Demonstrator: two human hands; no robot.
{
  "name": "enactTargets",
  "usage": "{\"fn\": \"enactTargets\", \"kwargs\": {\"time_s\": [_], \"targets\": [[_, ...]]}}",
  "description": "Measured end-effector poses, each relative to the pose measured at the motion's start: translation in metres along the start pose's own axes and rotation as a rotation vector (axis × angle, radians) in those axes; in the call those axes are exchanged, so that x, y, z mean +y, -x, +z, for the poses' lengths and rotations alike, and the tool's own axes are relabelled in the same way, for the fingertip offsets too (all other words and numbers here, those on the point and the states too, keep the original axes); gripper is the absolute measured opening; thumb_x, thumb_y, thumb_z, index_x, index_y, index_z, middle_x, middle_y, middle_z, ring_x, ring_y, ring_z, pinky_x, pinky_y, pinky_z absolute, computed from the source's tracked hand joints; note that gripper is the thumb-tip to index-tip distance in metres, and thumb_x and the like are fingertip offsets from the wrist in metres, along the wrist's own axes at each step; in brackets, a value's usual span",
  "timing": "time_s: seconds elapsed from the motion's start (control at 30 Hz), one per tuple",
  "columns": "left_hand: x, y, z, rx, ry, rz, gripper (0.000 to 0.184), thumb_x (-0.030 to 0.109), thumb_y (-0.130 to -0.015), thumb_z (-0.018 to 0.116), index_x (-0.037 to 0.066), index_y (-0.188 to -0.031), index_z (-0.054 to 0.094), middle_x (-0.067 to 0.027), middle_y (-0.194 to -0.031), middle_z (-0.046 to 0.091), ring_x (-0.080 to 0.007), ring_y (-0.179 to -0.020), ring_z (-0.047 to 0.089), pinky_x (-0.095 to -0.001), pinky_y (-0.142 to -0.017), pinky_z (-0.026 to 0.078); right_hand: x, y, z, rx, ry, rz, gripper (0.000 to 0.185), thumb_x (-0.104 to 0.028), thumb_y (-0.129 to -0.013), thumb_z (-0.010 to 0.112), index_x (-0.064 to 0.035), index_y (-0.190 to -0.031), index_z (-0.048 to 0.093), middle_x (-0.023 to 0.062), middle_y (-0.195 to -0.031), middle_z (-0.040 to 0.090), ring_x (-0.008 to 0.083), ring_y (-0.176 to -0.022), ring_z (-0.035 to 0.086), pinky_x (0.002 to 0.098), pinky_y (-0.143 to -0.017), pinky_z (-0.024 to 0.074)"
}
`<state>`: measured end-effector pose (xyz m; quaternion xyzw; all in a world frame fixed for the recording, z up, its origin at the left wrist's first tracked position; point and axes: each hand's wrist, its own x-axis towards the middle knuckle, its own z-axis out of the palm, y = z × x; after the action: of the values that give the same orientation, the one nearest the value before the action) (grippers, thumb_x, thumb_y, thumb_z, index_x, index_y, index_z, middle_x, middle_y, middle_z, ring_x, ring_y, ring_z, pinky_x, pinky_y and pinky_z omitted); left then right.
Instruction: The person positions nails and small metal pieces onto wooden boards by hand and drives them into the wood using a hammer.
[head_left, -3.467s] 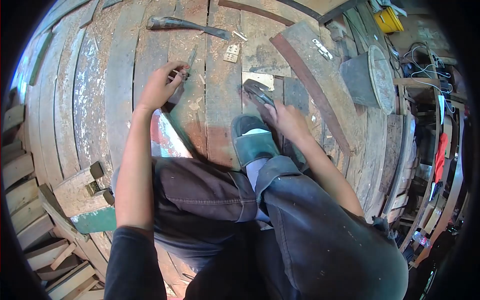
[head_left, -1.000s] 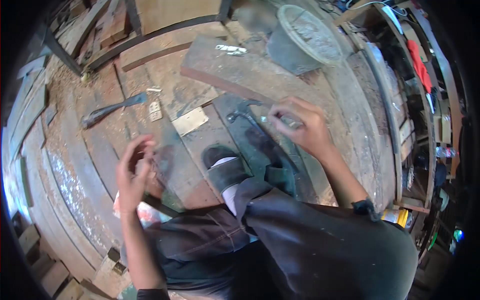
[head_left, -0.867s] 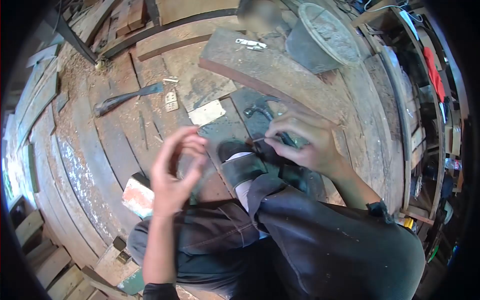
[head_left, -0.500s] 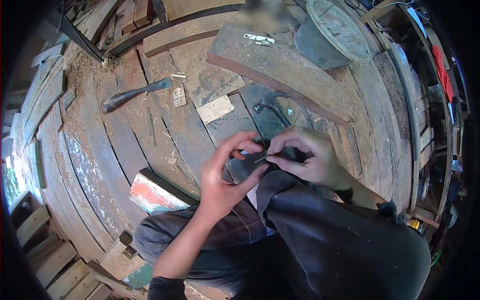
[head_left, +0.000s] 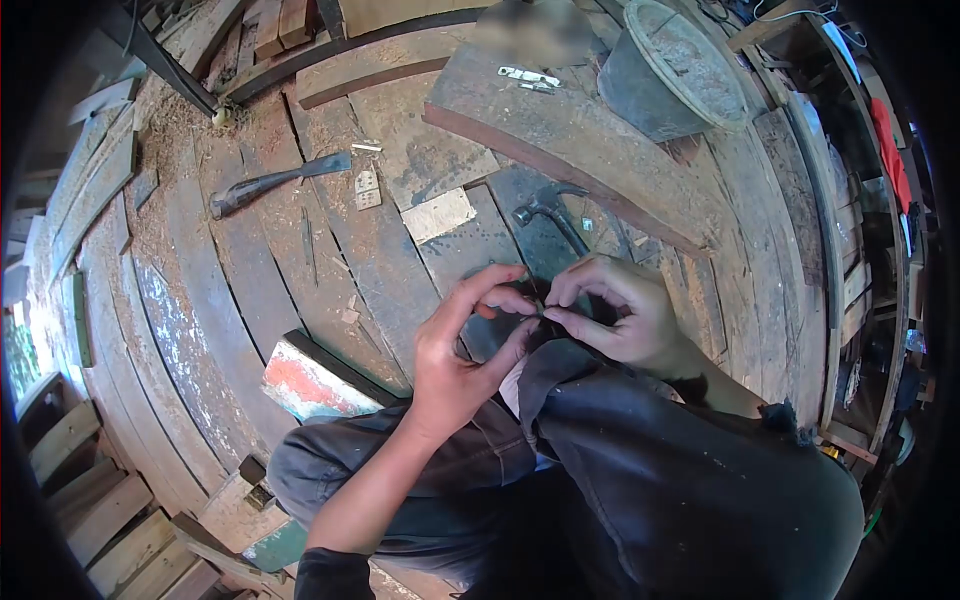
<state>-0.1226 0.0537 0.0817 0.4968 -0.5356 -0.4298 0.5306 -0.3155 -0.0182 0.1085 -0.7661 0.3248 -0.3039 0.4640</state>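
My left hand and my right hand meet above my raised knee, fingertips almost touching. The right thumb and forefinger are pinched on something tiny and dark that I cannot make out. My left fingers curl around the same spot, closed toward the thumb; what they hold is too small to name. Just beyond the hands a hammer lies on the planks, its handle partly hidden. A pale rectangular piece lies left of it. Further left are a small piece with holes and a chisel-like tool.
A thick curved wooden beam crosses the floor beyond the hammer, with a white metal piece on it. A bucket stands at the upper right. A painted block sits by my left knee. Wood pieces are stacked lower left.
The hammer was in my right hand earlier and now lies on the floor. Both hands have come together over the knee. The view has shifted, and the last half second shows little movement.
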Motion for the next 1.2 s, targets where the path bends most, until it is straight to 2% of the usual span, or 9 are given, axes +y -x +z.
{"fn": "enactTargets", "kwargs": {"time_s": [0.07,0.27,0.3,0.37,0.6,0.67,1.0,1.07,1.2], "targets": [[0.001,0.000,0.000,0.015,-0.070,-0.003,0.055,-0.009,-0.073,0.077,0.000,-0.124,0.058,-0.0046,-0.090,0.071,-0.0130,-0.092,0.065,-0.0291,-0.084,0.047,-0.001,0.003,0.002,0.002,-0.015,0.018,0.021,0.006,-0.079,0.075,-0.0005,-0.094,0.062,0.0078,-0.089,0.067,0.0146,-0.078,0.068,0.0277,-0.069,0.0537],[-0.003,-0.001,-0.004,0.012,-0.240,0.100,0.046,-0.006,-0.072,0.079,0.001,-0.115,0.064,-0.0062,-0.091,0.073,-0.0132,-0.089,0.066,-0.0308,-0.087,0.048,0.000,0.005,0.002,-0.007,0.025,0.007,0.020,0.007,-0.080,0.074,-0.0003,-0.094,0.062,0.0088,-0.091,0.067,0.0146,-0.078,0.067,0.0280,-0.070,0.0531],[-0.004,-0.001,-0.005,0.012,-0.239,0.100,0.046,-0.006,-0.072,0.079,0.001,-0.115,0.064,-0.0062,-0.091,0.073,-0.0132,-0.089,0.066,-0.0308,-0.087,0.048,0.000,0.006,0.002,-0.004,0.024,0.010,0.020,0.008,-0.080,0.074,-0.0003,-0.094,0.062,0.0088,-0.092,0.067,0.0148,-0.078,0.067,0.0284,-0.071,0.0530],[-0.005,-0.001,-0.006,0.018,-0.244,0.127,0.050,-0.002,-0.071,0.079,0.004,-0.118,0.063,-0.0030,-0.094,0.074,-0.0221,-0.089,0.066,-0.0345,-0.086,0.048,0.000,0.006,0.001,-0.005,0.020,0.015,0.019,0.008,-0.080,0.073,-0.0003,-0.094,0.062,0.0089,-0.092,0.068,0.0149,-0.079,0.067,0.0286,-0.072,0.0530],[-0.008,0.002,-0.005,0.086,-0.080,0.054,0.050,-0.004,-0.073,0.078,0.003,-0.119,0.061,-0.0038,-0.097,0.074,-0.0232,-0.093,0.065,-0.0342,-0.088,0.049,-0.004,0.005,0.003,0.003,0.027,0.029,0.019,0.008,-0.080,0.073,-0.0007,-0.093,0.063,0.0092,-0.091,0.068,0.0161,-0.081,0.067,0.0295,-0.074,0.0529],[-0.008,0.003,-0.008,0.047,-0.108,0.046,0.056,-0.008,-0.075,0.077,0.001,-0.126,0.055,-0.0059,-0.092,0.073,-0.0155,-0.097,0.067,-0.0348,-0.100,0.044,-0.004,0.006,0.004,0.006,0.031,0.025,0.019,0.008,-0.079,0.073,-0.0008,-0.092,0.063,0.0093,-0.091,0.068,0.0166,-0.081,0.068,0.0298,-0.074,0.0530],[-0.009,0.006,-0.009,0.050,-0.085,-0.023,0.059,-0.008,-0.074,0.077,0.003,-0.128,0.054,-0.0046,-0.093,0.072,-0.0143,-0.096,0.066,-0.0345,-0.100,0.044,-0.007,0.004,0.005,0.019,0.039,0.015,0.019,0.008,-0.078,0.074,-0.0007,-0.091,0.063,0.0100,-0.090,0.068,0.0192,-0.081,0.068,0.0308,-0.074,0.0533],[-0.007,0.006,-0.006,0.068,0.037,-0.127,0.060,-0.007,-0.075,0.078,0.003,-0.129,0.054,-0.0040,-0.094,0.073,-0.0126,-0.096,0.066,-0.0317,-0.095,0.045,-0.008,0.004,0.005,0.022,0.038,0.015,0.019,0.008,-0.078,0.074,-0.0007,-0.091,0.063,0.0099,-0.089,0.068,0.0191,-0.082,0.068,0.0308,-0.074,0.0533],[-0.007,0.007,-0.006,0.079,0.052,-0.129,0.060,-0.005,-0.076,0.078,0.004,-0.129,0.054,-0.0035,-0.095,0.073,-0.0108,-0.095,0.065,-0.0285,-0.088,0.044,-0.006,0.005,0.006,0.027,0.021,0.018,0.019,0.008,-0.078,0.074,-0.0009,-0.091,0.063,0.0095,-0.089,0.068,0.0184,-0.082,0.068,0.0306,-0.074,0.0533]]}}
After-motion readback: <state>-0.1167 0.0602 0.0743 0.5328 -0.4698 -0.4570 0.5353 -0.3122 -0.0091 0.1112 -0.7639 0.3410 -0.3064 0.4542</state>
